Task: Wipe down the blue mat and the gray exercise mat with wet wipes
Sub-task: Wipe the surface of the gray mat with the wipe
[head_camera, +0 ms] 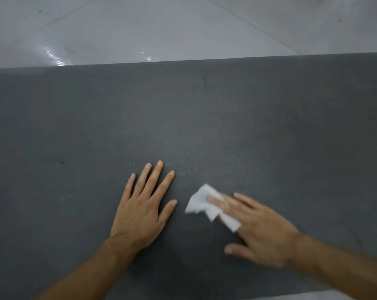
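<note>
The gray exercise mat point(183, 118) fills most of the head view, its far edge running across the upper third. My left hand point(142, 204) lies flat on the mat with fingers spread and straight. Just to its right, my right hand point(261, 230) presses a crumpled white wet wipe point(207, 204) onto the mat under straight fingers; this hand is motion-blurred. The wipe sticks out to the left of the fingertips. No blue mat is in view.
Beyond the mat's far edge lies a glossy pale tiled floor point(161, 27) with light reflections. A sliver of the same floor shows at the bottom right past the mat's near edge. A small dark mark sits on the mat at the left.
</note>
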